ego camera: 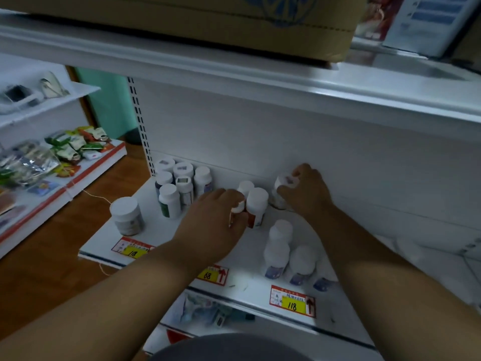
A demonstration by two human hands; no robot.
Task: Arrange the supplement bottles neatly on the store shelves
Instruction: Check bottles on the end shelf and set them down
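bottle cluster (179, 187) left, trio (287, 252) right, on shelf (166, 246)

The left hand (213, 222) covers most of a small bottle (238, 207), so only its white cap and a bit of its side show. The right hand (305, 191) hides the far side of another bottle (282, 190). The words on the bottle labels are too blurry to read. The cardboard box (182, 19) up top is cut off by the picture's edge. Things on the lower shelf (208, 308) are dark and fuzzy. Both arms hide parts of the shelf.
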